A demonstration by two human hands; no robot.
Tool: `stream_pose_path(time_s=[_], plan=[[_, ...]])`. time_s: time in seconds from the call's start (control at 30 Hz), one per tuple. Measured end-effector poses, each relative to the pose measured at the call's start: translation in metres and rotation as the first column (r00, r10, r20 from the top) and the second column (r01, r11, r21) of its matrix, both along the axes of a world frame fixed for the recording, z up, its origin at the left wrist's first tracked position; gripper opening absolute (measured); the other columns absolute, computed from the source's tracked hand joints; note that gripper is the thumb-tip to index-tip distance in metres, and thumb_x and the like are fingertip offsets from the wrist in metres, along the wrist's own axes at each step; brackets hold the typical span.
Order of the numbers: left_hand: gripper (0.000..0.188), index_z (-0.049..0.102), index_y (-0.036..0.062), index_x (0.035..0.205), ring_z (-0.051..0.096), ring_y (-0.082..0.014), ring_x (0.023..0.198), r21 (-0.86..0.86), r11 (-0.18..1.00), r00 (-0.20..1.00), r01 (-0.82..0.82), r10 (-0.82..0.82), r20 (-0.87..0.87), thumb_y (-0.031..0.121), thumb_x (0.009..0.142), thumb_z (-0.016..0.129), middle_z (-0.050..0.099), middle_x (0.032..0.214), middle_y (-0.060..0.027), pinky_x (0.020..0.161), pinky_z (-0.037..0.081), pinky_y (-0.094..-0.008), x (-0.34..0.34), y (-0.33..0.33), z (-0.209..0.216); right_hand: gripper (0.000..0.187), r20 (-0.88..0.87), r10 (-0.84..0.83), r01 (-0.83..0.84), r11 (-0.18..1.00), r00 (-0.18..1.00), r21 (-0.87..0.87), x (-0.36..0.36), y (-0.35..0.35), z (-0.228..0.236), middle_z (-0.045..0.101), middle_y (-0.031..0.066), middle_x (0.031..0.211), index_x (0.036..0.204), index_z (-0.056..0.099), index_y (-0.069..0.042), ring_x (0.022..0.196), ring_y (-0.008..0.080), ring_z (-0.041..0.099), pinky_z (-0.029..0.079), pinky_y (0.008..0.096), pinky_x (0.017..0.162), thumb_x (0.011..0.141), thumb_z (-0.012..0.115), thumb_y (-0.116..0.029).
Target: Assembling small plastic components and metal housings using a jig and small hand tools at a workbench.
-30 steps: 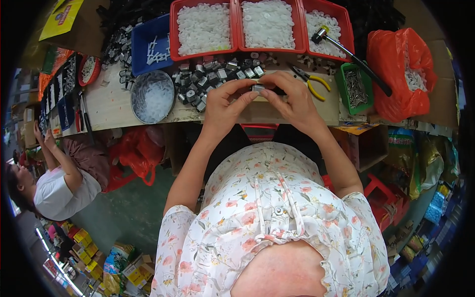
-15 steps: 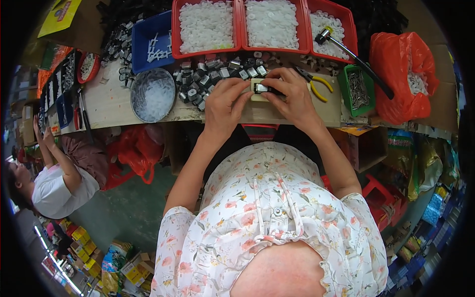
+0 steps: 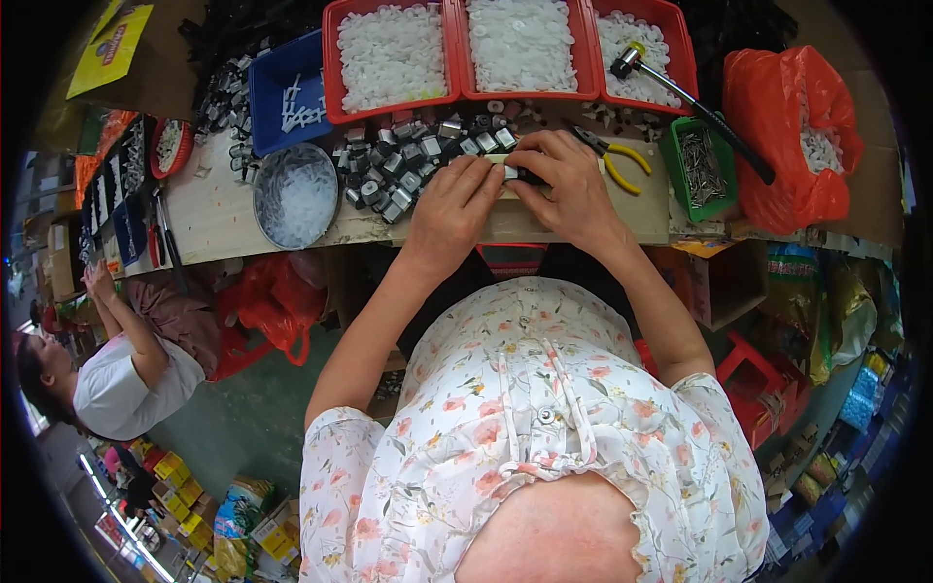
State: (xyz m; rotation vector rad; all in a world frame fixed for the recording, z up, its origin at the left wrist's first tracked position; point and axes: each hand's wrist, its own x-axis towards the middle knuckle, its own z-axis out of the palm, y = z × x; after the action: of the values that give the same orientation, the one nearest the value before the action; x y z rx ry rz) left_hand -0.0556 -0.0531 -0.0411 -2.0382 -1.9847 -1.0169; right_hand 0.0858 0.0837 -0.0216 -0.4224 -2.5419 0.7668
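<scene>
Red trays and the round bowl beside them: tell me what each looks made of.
Red trays: likely moulded plastic, with uniform glossy colour and thin rims. Round bowl: probably metal, with a grey, dully reflective rim, though grey plastic is possible. Both hold small white pieces.

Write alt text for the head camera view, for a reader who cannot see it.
A person's left hand and right hand press together on a small metal part at a cluttered workbench. Behind them lie a pile of metal parts, three red trays of white pieces, yellow-handled pliers and a hammer.
</scene>
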Motion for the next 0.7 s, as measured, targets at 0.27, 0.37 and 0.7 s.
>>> stream_pose_path(time_s=[0.27,0.37,0.7], plan=[[0.035,0.063,-0.0054,0.111,0.058,-0.0320,0.108,-0.039,0.994,0.977,0.099,-0.105,-0.185,0.008,0.079,0.064,0.060,0.112,-0.0149,0.091,0.049,-0.0404,-0.009,0.002,0.004,0.031,-0.059,0.040,-0.042,0.998,0.997,-0.036,0.004,0.004,-0.008,0.062,0.0110,0.104,0.103,0.069,-0.002,0.095,0.0299,0.060,0.048,0.0391,0.080,0.073,0.075,-0.004],[0.034,0.063,-0.0052,0.110,0.059,-0.0318,0.104,-0.043,0.993,0.990,0.108,-0.112,-0.089,0.008,0.079,0.067,0.060,0.110,-0.0148,0.089,0.049,-0.0400,-0.009,0.003,0.006,0.030,-0.045,0.003,-0.004,1.000,0.999,-0.009,0.012,0.004,0.004,0.062,0.0120,0.104,0.104,0.069,-0.002,0.095,0.0292,0.062,0.049,0.0382,0.080,0.076,0.075,-0.005],[0.021,0.071,-0.0002,0.098,0.061,-0.0349,0.094,-0.011,0.963,0.963,-0.269,0.269,0.030,0.008,0.079,0.073,0.065,0.095,-0.0164,0.080,0.051,-0.0420,-0.101,0.019,0.046,0.016,0.111,-0.645,0.627,0.763,0.756,0.159,0.125,0.070,0.022,0.062,0.0147,0.098,0.102,0.068,0.002,0.088,0.0289,0.064,0.049,0.0370,0.078,0.088,0.065,-0.005]])
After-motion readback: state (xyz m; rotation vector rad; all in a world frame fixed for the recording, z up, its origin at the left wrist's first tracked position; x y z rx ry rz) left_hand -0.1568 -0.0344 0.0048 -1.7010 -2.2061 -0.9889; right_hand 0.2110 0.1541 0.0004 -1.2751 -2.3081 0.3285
